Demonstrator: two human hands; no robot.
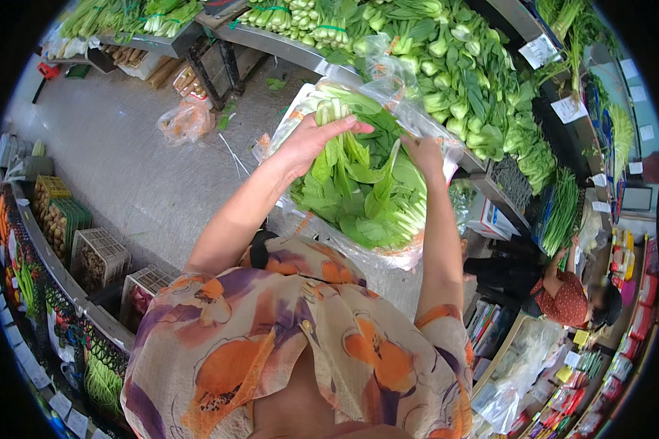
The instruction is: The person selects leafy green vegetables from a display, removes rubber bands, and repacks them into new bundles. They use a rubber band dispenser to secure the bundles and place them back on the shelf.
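Observation:
Before me stands a box lined with a clear plastic bag (335,244) that bears orange print, filled with leafy greens (362,230). My left hand (313,140) grips a small bunch of leafy greens (332,110) by its pale stalks, above the box's left side. The leaves of that bunch hang down over the other greens. At the box's right side, my right hand (427,156) has its fingertips at the stalk end of a single leaf (385,189) and appears to pinch it. Part of the right fingers is hidden behind the hand.
A metal-edged stall (285,44) heaped with bok choy (456,77) borders the box's far side. On the floor at left lies a plastic bag (186,120). Crates of potatoes (60,225) line the left stall. A person (560,296) in a red top bends at the right.

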